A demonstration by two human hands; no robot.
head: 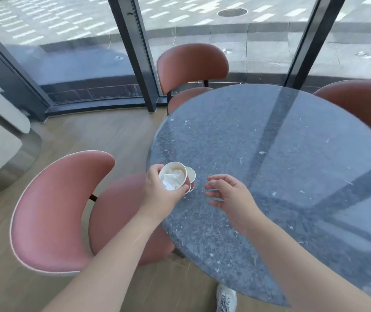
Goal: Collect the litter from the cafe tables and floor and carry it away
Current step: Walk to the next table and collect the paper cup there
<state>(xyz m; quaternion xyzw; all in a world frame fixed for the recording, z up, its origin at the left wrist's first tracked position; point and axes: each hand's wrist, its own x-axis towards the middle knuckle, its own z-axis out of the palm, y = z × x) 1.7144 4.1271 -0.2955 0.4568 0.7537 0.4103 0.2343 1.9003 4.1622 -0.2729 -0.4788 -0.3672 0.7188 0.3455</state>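
at the table (270, 154) edge, the left hand (159, 192) grips a tissue-stuffed paper cup (173, 178); a second cup (191, 176) sits just beyond, left of the loosely spread, empty right hand (229, 194).

Bright daylight comes in through the windows (85, 48), and the polished table (270, 154) mirrors the dark window frames (135, 52) with pale glare. The wide lens bends lines near the edges; everything looks slightly soft and smeared
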